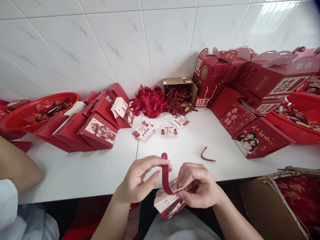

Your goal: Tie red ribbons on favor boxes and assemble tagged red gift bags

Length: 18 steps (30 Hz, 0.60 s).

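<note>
A small red-and-cream paper gift box [172,208] with a printed cartoon figure is tilted above my lap, at the table's front edge. My right hand [198,183] is closed on its top edge, thumb below and fingers above. A dark red strap [165,178] curves up from the box top, its punched end free. My left hand [143,178] has the upper part of this strap between its fingers, thumb beside it. A bit of gold metal shows near the right fingertips; the strap's lower end is partly hidden. Another red strap [206,156] lies on the table.
Printed cards [169,131] lie mid-table. Behind them are a red ribbon pile [148,101] and a cardboard box [195,90] of straps. Red gift boxes [100,131] stand left; larger ones [262,136] stack right. A co-worker's arm [18,166] is at left, an open carton [260,200] at right.
</note>
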### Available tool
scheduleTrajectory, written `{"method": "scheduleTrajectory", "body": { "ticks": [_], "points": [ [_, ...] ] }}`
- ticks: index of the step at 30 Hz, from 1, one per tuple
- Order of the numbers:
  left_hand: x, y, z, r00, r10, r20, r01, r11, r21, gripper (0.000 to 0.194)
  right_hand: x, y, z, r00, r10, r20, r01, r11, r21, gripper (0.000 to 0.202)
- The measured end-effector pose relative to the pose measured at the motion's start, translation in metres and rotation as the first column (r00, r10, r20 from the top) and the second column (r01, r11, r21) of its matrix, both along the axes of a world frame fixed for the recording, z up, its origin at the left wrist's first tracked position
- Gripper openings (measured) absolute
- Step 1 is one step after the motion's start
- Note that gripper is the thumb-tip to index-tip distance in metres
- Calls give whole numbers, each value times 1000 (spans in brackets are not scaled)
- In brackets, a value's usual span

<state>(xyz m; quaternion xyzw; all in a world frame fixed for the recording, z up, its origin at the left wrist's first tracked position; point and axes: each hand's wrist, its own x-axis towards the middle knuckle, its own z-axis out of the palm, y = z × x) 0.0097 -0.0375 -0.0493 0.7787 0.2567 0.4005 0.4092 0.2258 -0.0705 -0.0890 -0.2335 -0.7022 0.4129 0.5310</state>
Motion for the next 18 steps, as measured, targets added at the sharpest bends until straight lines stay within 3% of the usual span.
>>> {"method": "scheduleTrajectory", "body": {
  "ticks": [2, 5, 7, 11, 18],
  "points": [
    [2, -4, -6, 1000, -6, -16, 7, 1000, 19, 33, 2, 0, 0, 1000, 1, 7, 0, 1000, -30, 18],
    [8, -9, -15, 992, 128, 9, -128, 985, 117, 24, 3, 1, 0, 999, -4, 32, 6, 997, -81, 17],
    [14, -14, -19, 975, 200, 99, -204, 979, 28, 24, 3, 1, 0, 999, -9, 47, 14, 994, -106, 16],
    [24, -24, -22, 940, 252, 230, -198, 952, -234, 27, 1, 0, 2, 999, -8, 51, 14, 992, -128, 15],
    [29, -31, -24, 932, 228, 281, -113, 920, -374, 23, 1, 0, 4, 999, -23, 47, 29, 992, -123, 14]
  ]
}}
